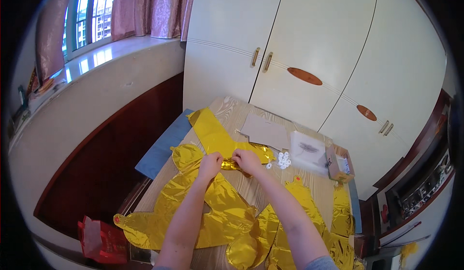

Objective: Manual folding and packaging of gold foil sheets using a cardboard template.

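Observation:
Between my two hands is the edge of a flat, shiny gold foil balloon (212,131), bunched up at the middle of the table. My left hand (210,165) is closed on the foil, fingers curled in. Just to its right, my right hand (246,162) pinches the same piece; the fingertips of both are partly hidden. Under and in front of my forearms spreads a larger uninflated gold foil balloon (220,212), creased, with a small red tip at its left end. Another gold foil balloon (305,200) lies by my right forearm.
Small white rings (284,160) lie right of my hands. Behind them are a grey sheet (267,131), a clear-wrapped white packet (309,150) and an open cardboard box (340,166). More gold foil (341,212) covers the right edge. White cupboards (309,38) stand behind the table (157,188).

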Available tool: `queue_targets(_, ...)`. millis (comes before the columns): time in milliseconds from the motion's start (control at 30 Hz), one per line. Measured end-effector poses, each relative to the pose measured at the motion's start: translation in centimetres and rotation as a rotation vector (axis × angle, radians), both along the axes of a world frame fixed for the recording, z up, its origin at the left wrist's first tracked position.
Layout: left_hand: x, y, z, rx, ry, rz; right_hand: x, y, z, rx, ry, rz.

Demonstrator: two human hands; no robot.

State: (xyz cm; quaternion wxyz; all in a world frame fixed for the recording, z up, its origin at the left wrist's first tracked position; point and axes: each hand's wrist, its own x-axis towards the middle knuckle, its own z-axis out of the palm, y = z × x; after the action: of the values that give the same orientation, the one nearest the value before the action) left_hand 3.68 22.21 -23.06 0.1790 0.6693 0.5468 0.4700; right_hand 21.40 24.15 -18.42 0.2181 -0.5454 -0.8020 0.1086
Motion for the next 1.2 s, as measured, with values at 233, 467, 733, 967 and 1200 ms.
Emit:
queue_targets(233,0.1,0.1,0.0,-0.045,-0.006,0.026,1.2,-0.3,-0.4,0.254,-0.172,0.294)
queue_targets(467,0.1,0.3,-0.5,-0.005,-0.06,0.037,0.3,-1.6,-0.2,0.498,-0.445,0.439)
queue_targets(733,0.1,-0.1,0.4,-0.092,-0.155,0.026,0.7,0.2,-1.4,0.159,-0.235,0.238)
queue_targets(967,-0.5,-0.7,1.2,-0.154,-0.097,-0.033,-0.4,-0.3,0.2,-0.091,0.007,0.031)
queue_targets(1200,-0.2,-0.3,0.7,-0.106,-0.053,-0.009,0.1,1.1,-1.3,-0.091,0.171,0.017)
